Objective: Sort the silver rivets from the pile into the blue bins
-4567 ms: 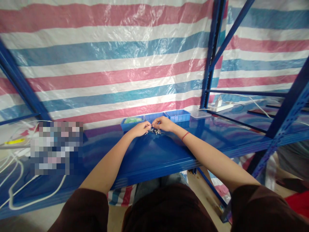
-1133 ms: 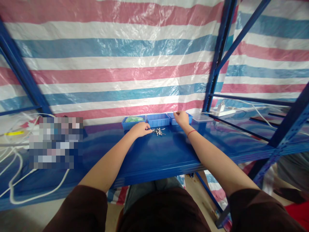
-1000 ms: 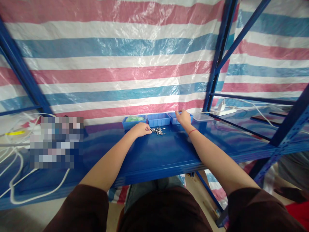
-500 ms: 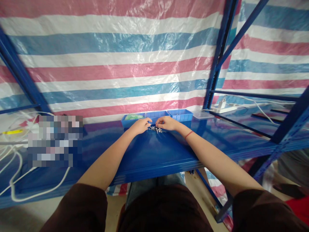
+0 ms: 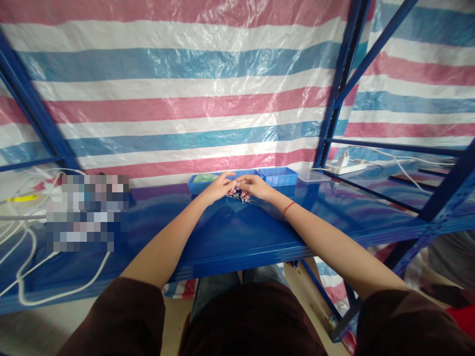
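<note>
My left hand (image 5: 217, 187) and my right hand (image 5: 255, 187) meet above a small pile of thin metal pins (image 5: 239, 198) on the blue shelf (image 5: 230, 232). Both hands are pinched together on one small metal piece (image 5: 233, 188) held between their fingertips, just above the pile. A red band circles my right wrist. Behind the hands stand three small blue bins: the left bin (image 5: 198, 182) holds something green, the middle bin (image 5: 248, 173) is mostly hidden by my fingers, and the right bin (image 5: 278, 176) is in plain sight.
A clear plastic lid (image 5: 312, 175) lies right of the bins. A white power strip (image 5: 343, 166) with cables sits on the right shelf. White cables (image 5: 25, 267) loop at the left. Blue rack uprights (image 5: 334, 94) and a striped tarp (image 5: 178, 99) close the back.
My right hand came back from the right blue bin to the pin pile. Both hands then rose slightly and came together on a small piece.
</note>
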Demonstrator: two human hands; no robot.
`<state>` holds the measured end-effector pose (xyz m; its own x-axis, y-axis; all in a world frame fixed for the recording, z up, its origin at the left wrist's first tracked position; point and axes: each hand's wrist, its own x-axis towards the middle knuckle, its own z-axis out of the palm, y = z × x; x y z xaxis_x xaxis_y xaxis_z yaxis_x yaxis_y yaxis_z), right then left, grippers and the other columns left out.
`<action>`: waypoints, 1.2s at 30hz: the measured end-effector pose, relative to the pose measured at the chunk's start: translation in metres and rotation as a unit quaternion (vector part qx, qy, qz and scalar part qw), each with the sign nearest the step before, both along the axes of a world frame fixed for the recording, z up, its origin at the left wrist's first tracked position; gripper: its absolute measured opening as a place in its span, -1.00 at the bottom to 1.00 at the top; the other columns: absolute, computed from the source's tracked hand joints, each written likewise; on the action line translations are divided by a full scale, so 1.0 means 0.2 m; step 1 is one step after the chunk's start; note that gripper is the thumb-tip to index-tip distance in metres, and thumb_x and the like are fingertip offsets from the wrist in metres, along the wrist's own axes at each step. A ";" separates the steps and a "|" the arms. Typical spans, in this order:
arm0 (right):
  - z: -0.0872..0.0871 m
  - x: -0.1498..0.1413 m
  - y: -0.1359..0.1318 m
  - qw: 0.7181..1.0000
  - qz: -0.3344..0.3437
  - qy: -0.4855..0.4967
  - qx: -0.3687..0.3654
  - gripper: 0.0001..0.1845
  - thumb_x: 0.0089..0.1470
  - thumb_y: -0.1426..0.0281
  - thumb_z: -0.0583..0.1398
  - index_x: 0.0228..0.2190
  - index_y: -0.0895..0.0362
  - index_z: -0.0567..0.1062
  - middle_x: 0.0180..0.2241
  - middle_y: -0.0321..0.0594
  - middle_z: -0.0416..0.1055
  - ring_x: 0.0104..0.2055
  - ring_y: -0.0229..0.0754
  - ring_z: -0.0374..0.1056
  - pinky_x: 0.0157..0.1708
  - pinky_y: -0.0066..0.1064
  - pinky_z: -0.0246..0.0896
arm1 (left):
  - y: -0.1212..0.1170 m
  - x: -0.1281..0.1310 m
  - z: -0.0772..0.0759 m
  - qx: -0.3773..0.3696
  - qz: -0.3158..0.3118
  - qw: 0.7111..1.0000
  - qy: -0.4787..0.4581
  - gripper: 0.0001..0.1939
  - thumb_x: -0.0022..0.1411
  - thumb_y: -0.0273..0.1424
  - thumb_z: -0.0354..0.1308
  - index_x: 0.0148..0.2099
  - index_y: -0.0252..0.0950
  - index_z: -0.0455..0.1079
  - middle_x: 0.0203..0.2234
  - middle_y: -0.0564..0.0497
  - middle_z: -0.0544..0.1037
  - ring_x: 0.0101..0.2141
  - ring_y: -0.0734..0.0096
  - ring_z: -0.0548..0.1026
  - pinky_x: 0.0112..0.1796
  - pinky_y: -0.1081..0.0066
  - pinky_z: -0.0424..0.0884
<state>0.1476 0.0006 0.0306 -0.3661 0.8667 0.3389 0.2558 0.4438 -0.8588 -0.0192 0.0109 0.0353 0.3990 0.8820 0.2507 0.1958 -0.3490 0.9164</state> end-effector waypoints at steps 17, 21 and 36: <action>0.02 0.01 0.02 0.985 -0.070 -0.015 0.158 -0.74 -0.07 0.28 0.16 -0.44 0.24 0.49 -0.50 -0.23 0.44 -0.56 -0.37 0.25 -0.57 -0.55 0.17 | 0.05 0.00 -0.05 -0.005 -0.019 0.998 0.067 -0.77 0.03 -0.27 0.20 -0.39 -0.36 0.40 -0.49 0.02 0.50 -0.43 0.53 0.45 -0.34 0.49 0.35; 0.01 0.03 0.03 0.987 -0.075 -0.024 0.143 -0.71 -0.08 0.28 0.16 -0.39 0.25 0.50 -0.48 -0.22 0.45 -0.58 -0.37 0.25 -0.58 -0.55 0.17 | 0.08 -0.02 -0.05 0.051 -0.007 0.997 0.051 -0.73 0.00 -0.24 0.20 -0.33 -0.36 0.42 -0.55 0.03 0.48 -0.46 0.50 0.44 -0.37 0.47 0.35; 0.02 0.28 0.17 0.904 -0.396 -0.118 0.108 -0.70 0.03 0.29 0.09 -0.61 0.19 0.43 -0.61 -0.13 0.38 -0.48 -0.16 0.33 -0.47 -0.41 0.16 | 0.09 -0.05 -0.06 0.266 0.009 0.926 0.269 -0.83 0.03 -0.35 0.13 -0.33 -0.26 0.50 -0.40 -0.01 0.55 -0.34 0.32 0.46 -0.21 0.42 0.31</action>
